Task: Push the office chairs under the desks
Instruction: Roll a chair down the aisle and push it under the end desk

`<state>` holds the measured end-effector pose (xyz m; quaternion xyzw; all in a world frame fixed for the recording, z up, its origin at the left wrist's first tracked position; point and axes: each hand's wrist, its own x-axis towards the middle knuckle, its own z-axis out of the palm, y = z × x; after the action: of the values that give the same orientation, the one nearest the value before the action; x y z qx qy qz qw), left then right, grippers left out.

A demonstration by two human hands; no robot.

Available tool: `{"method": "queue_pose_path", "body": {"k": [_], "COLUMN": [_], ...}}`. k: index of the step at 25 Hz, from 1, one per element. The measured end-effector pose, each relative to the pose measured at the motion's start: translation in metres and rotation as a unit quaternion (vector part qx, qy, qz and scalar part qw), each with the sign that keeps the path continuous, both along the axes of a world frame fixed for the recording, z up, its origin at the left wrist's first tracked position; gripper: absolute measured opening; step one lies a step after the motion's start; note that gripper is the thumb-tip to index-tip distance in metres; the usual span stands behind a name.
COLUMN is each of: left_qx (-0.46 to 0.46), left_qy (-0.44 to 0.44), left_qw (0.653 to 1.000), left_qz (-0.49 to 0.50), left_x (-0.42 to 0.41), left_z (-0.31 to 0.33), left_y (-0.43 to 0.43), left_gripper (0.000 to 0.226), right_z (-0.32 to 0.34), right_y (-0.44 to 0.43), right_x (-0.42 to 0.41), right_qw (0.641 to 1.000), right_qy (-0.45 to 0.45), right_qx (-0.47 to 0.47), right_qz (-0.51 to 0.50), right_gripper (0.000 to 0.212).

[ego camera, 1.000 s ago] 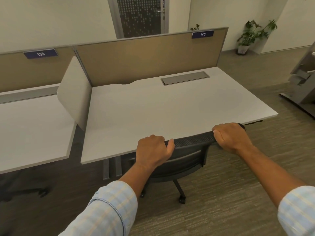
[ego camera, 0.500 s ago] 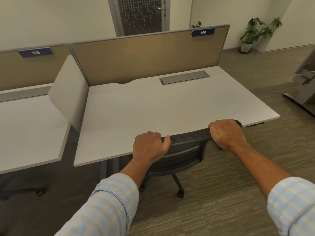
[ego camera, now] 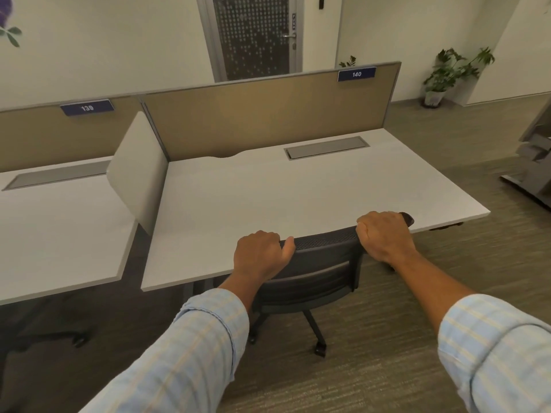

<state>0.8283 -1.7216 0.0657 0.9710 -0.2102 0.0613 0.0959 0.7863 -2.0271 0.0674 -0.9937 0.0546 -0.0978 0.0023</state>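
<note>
A black mesh-backed office chair (ego camera: 316, 272) stands at the front edge of the white desk (ego camera: 298, 192) marked 140. Its seat is hidden under the desktop; only the backrest, the stem and two castors show. My left hand (ego camera: 259, 253) grips the top rail of the backrest at its left end. My right hand (ego camera: 383, 235) grips the same rail at its right end. The top of the backrest touches or nearly touches the desk edge.
A second white desk (ego camera: 56, 231), marked 139, lies to the left behind a white side screen (ego camera: 140, 171), with a dark chair base (ego camera: 71, 338) on the floor below it. Tan partition panels close the back. A potted plant (ego camera: 447, 76) and grey furniture (ego camera: 533, 168) stand right.
The chair has slid a little further under the desk with both hands on its backrest. My view has tilted up, showing more of the door and wall.
</note>
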Motion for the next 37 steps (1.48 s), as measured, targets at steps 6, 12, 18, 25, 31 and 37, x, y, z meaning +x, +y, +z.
{"method": "queue_pose_path", "body": {"k": [6, 12, 18, 25, 31, 37], "left_qx": [0.039, 0.036, 0.070, 0.083, 0.104, 0.107], "left_qy": [0.005, -0.014, 0.016, 0.048, 0.019, 0.027], "left_qw": [0.999, 0.999, 0.996, 0.995, 0.994, 0.985], "left_qz": [0.015, -0.025, -0.053, -0.025, 0.039, 0.129], "left_x": [0.003, -0.012, -0.029, -0.044, -0.059, -0.063], "left_z": [-0.001, 0.000, 0.006, 0.015, 0.011, 0.000], "left_y": [0.002, 0.033, 0.120, 0.265, 0.427, 0.561], "left_gripper": [0.070, 0.069, 0.089, 0.098, 0.093, 0.100], "right_z": [-0.001, -0.005, -0.004, -0.012, -0.016, -0.022], "right_y": [0.036, 0.088, 0.170, 0.313, 0.471, 0.605], "right_x": [-0.010, -0.022, -0.034, -0.038, -0.023, 0.012], "right_qw": [0.998, 0.998, 0.998, 0.997, 0.993, 0.980], "right_qy": [-0.037, 0.008, 0.029, 0.016, -0.011, 0.003], "right_qx": [0.051, 0.056, 0.017, 0.023, 0.009, 0.031], "right_qz": [0.002, 0.034, 0.045, 0.077, 0.116, 0.196], "right_gripper": [0.039, 0.058, 0.069, 0.080, 0.086, 0.085]}}
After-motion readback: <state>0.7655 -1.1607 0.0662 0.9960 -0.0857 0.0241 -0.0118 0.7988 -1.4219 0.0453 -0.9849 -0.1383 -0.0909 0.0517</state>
